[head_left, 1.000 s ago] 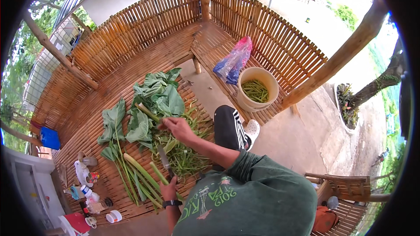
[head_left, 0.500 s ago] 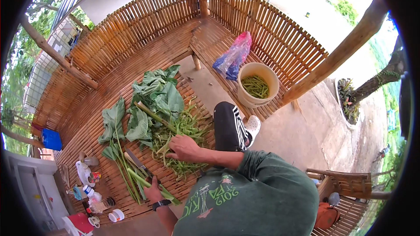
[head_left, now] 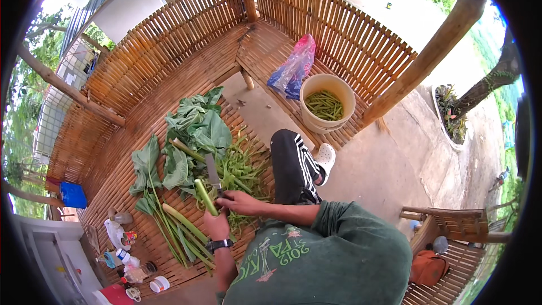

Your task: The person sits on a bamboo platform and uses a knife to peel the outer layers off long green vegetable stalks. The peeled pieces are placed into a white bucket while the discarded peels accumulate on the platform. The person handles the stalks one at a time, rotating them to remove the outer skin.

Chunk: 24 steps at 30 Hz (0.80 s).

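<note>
My left hand [head_left: 216,226], with a dark watch on its wrist, is closed round a thick green leaf stalk [head_left: 204,195] that points up and away. Close beside it, my right hand [head_left: 241,202] grips a knife [head_left: 213,170], its blade pointing away from me; the fingers hide most of the handle. A heap of green peelings [head_left: 245,164] lies beyond and beside my right hand. Large green leaves [head_left: 197,127] are piled farther off on the bamboo slats, with a cut stalk [head_left: 186,149] across them. More long stalks [head_left: 183,231] lie left of my left hand.
A pale bucket [head_left: 327,118] holding cut green pieces stands on the bamboo bench at the right, near a plastic bag [head_left: 293,70]. Bottles [head_left: 132,268] and a small white tub [head_left: 160,284] sit lower left. A bamboo railing [head_left: 339,17] surrounds the platform.
The knife has passed from beside my left hand into my right hand. My left hand has come up and right with a stalk; my right hand has left the peelings.
</note>
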{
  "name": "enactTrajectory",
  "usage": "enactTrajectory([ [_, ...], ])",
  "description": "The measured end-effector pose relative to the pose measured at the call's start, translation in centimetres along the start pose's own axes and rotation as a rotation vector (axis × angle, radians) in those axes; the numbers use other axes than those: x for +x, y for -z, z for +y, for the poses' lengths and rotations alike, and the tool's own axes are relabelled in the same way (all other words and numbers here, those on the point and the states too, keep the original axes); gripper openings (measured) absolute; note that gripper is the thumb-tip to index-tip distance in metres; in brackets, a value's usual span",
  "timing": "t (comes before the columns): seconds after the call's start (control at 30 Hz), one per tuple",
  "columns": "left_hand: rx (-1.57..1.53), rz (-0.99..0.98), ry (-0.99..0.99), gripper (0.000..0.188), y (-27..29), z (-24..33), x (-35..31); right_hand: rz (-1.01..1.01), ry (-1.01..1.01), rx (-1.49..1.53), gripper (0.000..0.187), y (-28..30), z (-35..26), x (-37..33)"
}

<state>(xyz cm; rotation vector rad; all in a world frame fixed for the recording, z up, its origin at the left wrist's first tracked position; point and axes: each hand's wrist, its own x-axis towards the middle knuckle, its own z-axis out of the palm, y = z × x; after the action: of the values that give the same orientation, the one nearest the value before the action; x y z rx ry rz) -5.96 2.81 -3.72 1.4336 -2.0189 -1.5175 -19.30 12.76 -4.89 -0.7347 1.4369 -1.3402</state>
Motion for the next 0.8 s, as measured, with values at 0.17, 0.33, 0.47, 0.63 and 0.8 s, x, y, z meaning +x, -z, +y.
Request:
enactTrajectory([
  [0.17, -0.114, -0.218, -0.143, 0.041, -2.7, 2.7, 0.0, 0.384, -0.039, 0.258, 0.029, 4.0, 2.1, 1.1],
  [0.33, -0.245, -0.362, -0.134, 0.051, -3.7, 5.8, 0.5, 0.547, -0.095, 0.325, 0.016, 9.9, 2.5, 0.6],
  [0.47, -0.221, -0.441, -0.1, 0.059, -4.2, 8.7, 0.1, 0.435, -0.063, 0.581, 0.015, 10.5, 2.0, -0.6],
  [0.63, -0.066, -0.496, -0.154, 0.058, -5.7, 8.1, 0.2, 0.308, -0.082, 0.834, 0.022, 9.7, -1.8, -1.9],
  [0.8, 0.003, -0.541, -0.052, 0.039, -6.3, 7.7, 0.4, 0.613, -0.018, 0.744, 0.024, 12.9, -1.8, -1.6],
])
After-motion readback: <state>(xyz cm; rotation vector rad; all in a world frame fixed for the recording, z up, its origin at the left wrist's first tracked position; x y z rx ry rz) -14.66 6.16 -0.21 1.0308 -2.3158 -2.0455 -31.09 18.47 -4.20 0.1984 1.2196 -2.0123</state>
